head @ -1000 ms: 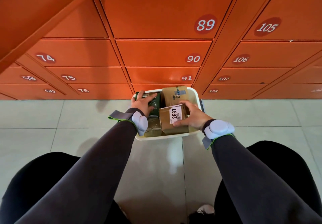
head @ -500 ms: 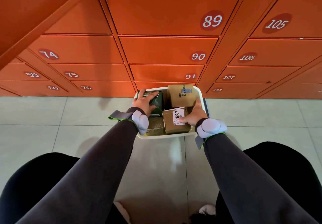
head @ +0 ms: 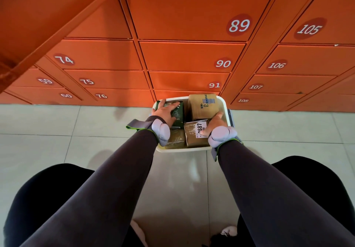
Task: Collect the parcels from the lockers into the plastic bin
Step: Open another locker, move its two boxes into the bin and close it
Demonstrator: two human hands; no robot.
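Note:
A white plastic bin (head: 180, 150) stands on the floor tiles against the bottom locker row. Inside it are a dark green parcel (head: 179, 113) at far left, a tall brown box with blue print (head: 202, 105) at far right, an olive parcel (head: 175, 139) at near left, and a brown box labelled 2687 (head: 193, 138) at near right. My left hand (head: 164, 112) lies over the green parcel, fingers spread across its top and thumb at its left side. My right hand (head: 215, 122) grips the labelled box, thumb on the white label.
Orange lockers fill the wall, all doors shut: 89, 90 and 91 (head: 214, 85) above the bin, 74 to 76 left, 105 to 108 right. An orange edge (head: 38, 35) overhangs at upper left. My knees and shoes are below on pale floor tiles (head: 57, 131).
My right hand has lowered the labelled box deeper into the bin's near right corner and slid toward the right rim. My left hand has stayed on the green parcel.

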